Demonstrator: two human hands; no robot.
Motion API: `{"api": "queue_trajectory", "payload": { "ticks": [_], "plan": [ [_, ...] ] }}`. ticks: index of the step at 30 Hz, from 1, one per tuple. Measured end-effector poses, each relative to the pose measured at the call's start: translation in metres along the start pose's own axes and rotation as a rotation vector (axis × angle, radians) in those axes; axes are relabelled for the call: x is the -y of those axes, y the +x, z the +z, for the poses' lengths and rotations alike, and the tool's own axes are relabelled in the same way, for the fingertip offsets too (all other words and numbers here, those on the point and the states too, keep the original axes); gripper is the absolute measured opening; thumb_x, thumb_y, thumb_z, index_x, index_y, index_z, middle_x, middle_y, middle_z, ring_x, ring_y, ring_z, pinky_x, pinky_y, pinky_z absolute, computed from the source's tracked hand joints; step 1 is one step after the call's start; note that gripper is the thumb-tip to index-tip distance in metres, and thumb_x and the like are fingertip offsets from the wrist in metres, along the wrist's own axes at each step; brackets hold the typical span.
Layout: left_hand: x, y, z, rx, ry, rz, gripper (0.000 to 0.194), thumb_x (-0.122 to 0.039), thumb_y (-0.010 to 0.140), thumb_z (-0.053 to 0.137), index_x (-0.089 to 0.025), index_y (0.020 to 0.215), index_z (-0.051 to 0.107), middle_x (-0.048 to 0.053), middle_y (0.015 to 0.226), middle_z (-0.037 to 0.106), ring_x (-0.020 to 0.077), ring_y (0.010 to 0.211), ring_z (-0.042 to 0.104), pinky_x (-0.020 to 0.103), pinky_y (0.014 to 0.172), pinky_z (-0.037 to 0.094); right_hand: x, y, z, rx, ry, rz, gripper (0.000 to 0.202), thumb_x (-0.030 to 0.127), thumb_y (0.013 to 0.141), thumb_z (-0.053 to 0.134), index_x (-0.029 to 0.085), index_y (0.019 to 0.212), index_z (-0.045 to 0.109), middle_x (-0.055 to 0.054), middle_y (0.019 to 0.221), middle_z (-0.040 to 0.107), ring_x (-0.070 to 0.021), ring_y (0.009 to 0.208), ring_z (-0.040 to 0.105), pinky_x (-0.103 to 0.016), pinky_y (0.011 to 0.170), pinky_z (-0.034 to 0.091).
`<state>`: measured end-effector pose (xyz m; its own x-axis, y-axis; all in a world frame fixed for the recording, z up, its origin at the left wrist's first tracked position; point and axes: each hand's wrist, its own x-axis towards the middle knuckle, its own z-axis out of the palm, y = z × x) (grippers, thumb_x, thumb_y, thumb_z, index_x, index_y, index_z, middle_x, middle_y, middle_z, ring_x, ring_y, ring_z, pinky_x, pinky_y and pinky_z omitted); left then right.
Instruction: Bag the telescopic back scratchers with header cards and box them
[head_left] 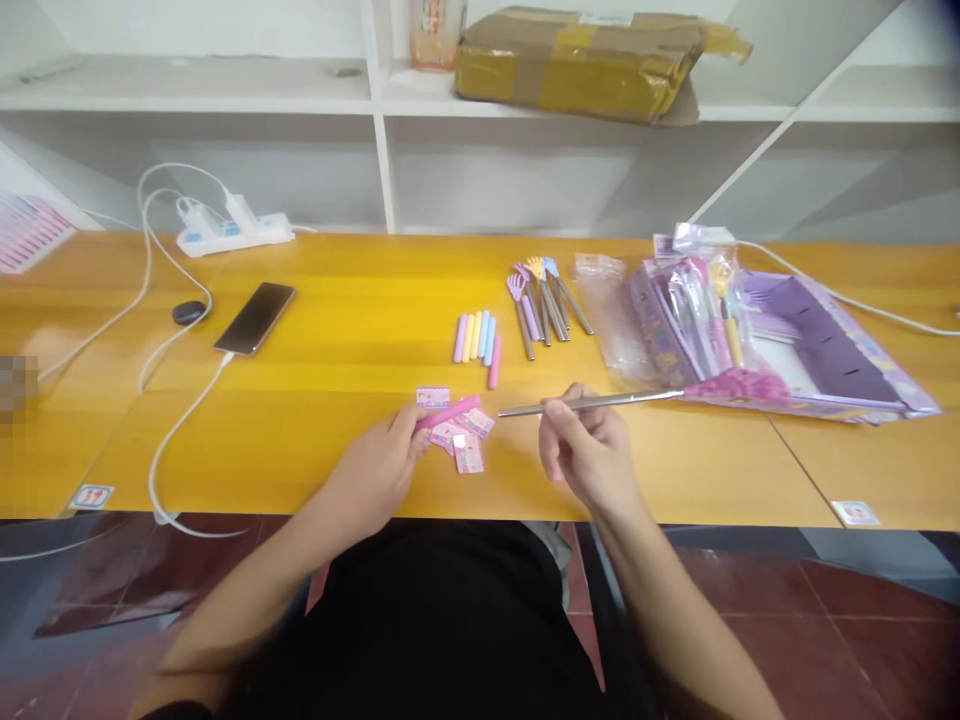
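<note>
My left hand [390, 445] is closed around one end of a pink tube-shaped handle [456, 411], whose free end points right. My right hand [585, 440] pinches the silver shaft of a back scratcher [634, 399]; its pink claw head lies to the right, over the purple box's front edge. A small gap separates the shaft's bare tip from the pink handle. Pink printed cards [470, 453] lie beneath the handle. Beyond them are pastel handles [474, 337] in a row and a pile of back scratchers [546, 300] with small coloured claw heads.
At right stands a purple display box [840, 330] with bagged back scratchers [705, 310] and a clear plastic bag [611, 315] beside it. A phone [256, 318] on a white cable and a power strip [236, 235] lie left. A taped carton [577, 60] sits on the shelf.
</note>
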<state>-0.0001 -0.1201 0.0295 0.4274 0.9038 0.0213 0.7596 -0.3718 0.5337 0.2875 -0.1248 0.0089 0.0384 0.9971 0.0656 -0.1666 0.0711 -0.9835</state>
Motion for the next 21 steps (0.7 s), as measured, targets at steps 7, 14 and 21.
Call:
{"api": "queue_trajectory", "payload": {
  "ticks": [7, 14, 21],
  "plan": [
    [0.025, 0.015, 0.031, -0.148, -0.058, 0.09, 0.033, -0.034, 0.118, 0.038, -0.02, 0.131, 0.065, 0.011, 0.121, 0.077, 0.0271, 0.111, 0.075, 0.042, 0.094, 0.061, -0.031, -0.014, 0.012, -0.098, 0.194, -0.028, 0.04, 0.05, 0.104, 0.077, 0.025, 0.09, 0.048, 0.012, 0.051, 0.053, -0.0072, 0.03, 0.041, -0.02, 0.035, 0.027],
    [0.031, 0.013, 0.046, -0.156, -0.043, 0.236, 0.033, -0.031, 0.118, 0.04, -0.02, 0.133, 0.067, 0.011, 0.124, 0.078, 0.0251, 0.115, 0.076, 0.042, 0.101, 0.064, -0.038, -0.023, 0.011, -0.039, 0.141, -0.092, 0.027, 0.047, 0.108, 0.071, 0.025, 0.102, 0.058, 0.011, 0.05, 0.055, -0.0079, 0.035, 0.041, -0.022, 0.044, 0.035],
    [0.035, 0.012, 0.05, -0.174, -0.022, 0.278, 0.035, -0.03, 0.118, 0.04, -0.018, 0.136, 0.067, 0.014, 0.127, 0.078, 0.0257, 0.117, 0.076, 0.045, 0.103, 0.065, -0.042, -0.02, 0.005, -0.028, 0.133, -0.098, 0.027, 0.047, 0.107, 0.071, 0.025, 0.1, 0.057, 0.011, 0.052, 0.052, -0.0084, 0.038, 0.041, -0.023, 0.047, 0.033]
  ]
}}
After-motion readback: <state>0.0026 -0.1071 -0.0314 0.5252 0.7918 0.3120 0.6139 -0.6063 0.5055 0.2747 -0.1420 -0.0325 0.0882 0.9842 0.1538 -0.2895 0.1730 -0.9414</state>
